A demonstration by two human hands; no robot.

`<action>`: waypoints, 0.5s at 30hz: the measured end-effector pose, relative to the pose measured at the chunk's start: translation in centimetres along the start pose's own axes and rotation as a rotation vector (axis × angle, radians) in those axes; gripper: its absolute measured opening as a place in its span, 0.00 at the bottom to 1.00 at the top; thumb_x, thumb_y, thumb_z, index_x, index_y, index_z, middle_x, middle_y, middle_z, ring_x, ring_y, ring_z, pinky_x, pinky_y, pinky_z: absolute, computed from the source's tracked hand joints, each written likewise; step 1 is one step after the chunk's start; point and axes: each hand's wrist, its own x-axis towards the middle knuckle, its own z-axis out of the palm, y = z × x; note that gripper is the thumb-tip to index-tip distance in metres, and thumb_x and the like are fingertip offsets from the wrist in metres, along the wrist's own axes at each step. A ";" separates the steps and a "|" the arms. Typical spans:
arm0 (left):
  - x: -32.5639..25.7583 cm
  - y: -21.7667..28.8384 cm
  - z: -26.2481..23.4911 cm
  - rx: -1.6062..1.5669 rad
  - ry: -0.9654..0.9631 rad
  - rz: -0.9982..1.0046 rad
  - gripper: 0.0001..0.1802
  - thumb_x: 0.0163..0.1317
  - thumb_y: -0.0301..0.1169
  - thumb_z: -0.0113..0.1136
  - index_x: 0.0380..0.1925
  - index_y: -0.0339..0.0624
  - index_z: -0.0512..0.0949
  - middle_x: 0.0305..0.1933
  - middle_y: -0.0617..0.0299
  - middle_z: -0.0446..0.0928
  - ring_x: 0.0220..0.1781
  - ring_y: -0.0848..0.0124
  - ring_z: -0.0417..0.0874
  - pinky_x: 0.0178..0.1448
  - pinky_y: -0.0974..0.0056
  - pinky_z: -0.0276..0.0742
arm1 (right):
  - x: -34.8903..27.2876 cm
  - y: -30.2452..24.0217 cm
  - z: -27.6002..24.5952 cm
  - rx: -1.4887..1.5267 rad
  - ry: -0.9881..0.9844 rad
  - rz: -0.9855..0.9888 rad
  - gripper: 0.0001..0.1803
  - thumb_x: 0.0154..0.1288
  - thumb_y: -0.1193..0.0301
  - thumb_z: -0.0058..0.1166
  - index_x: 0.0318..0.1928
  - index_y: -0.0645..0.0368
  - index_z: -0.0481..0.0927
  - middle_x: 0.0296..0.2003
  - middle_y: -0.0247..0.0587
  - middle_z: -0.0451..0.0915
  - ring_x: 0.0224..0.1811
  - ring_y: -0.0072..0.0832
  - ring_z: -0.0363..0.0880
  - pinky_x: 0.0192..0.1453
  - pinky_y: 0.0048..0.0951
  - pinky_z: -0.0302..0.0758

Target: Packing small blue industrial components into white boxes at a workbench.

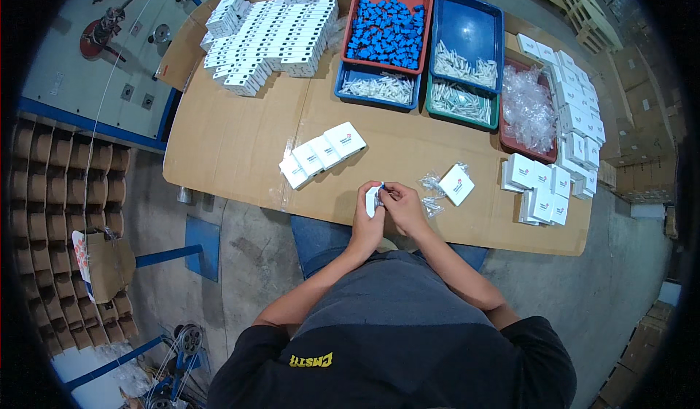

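Both hands meet at the near edge of the cardboard-covered surface point(240, 154): the left hand point(367, 219) cups a small white box point(372, 199), and the right hand point(403, 206) pinches what may be a tiny blue part at its top. The box looks light and crushable, best held by its side edges.

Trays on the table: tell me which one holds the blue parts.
The red tray at the back, left of the blue tray; the other trays hold white or clear pieces.
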 end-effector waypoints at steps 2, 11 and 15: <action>0.2 0.4 -0.9 -0.023 -0.090 -0.001 0.29 0.61 0.14 0.44 0.64 0.44 0.66 0.56 0.60 0.70 0.58 0.72 0.73 0.62 0.68 0.70 | 0.3 -2.2 -1.1 -0.061 -0.090 0.084 0.13 0.72 0.74 0.58 0.52 0.70 0.83 0.42 0.40 0.86 0.43 0.22 0.84 0.48 0.24 0.80; 0.3 -0.6 -1.9 -0.141 -0.269 -0.147 0.31 0.58 0.14 0.48 0.62 0.46 0.63 0.52 0.60 0.68 0.55 0.70 0.73 0.61 0.67 0.70 | -0.2 -0.8 -1.6 -0.021 -0.132 0.186 0.13 0.70 0.74 0.61 0.50 0.70 0.84 0.40 0.40 0.86 0.41 0.22 0.84 0.45 0.25 0.82; -0.2 -0.4 -0.7 -0.153 -0.089 -0.128 0.30 0.59 0.14 0.48 0.62 0.47 0.64 0.51 0.62 0.67 0.52 0.72 0.72 0.58 0.68 0.70 | -0.6 -0.7 -0.2 0.049 -0.017 0.088 0.12 0.68 0.74 0.63 0.48 0.71 0.85 0.39 0.41 0.87 0.39 0.20 0.84 0.44 0.22 0.81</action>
